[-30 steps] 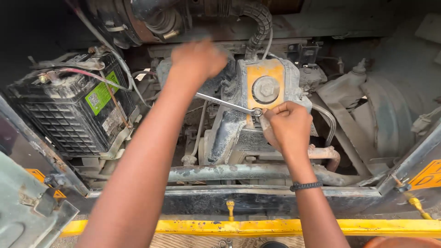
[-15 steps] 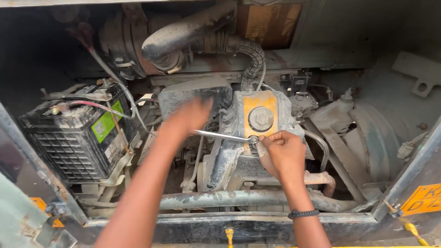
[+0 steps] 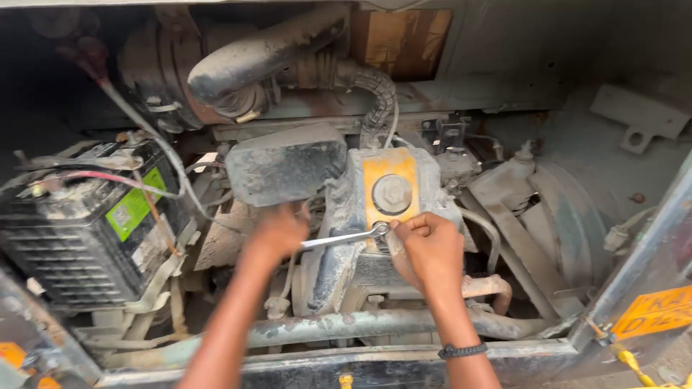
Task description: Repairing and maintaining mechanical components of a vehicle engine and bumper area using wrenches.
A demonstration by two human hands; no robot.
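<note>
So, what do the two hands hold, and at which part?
The left hand grips the wrench by its handle end; the right hand is at its ring end.

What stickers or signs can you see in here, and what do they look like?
Green label: on top of the black battery at left, a slanted rectangle with a small grey patch.
Orange plate: lower right on the frame, a rectangle with dark marks.
Orange-yellow panel: centre, above the wrench, worn, round bolt in its middle.

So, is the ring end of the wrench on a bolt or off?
Cannot tell. The wrench lies nearly level, its ring end at the right hand, whose fingers hide any bolt.
</note>
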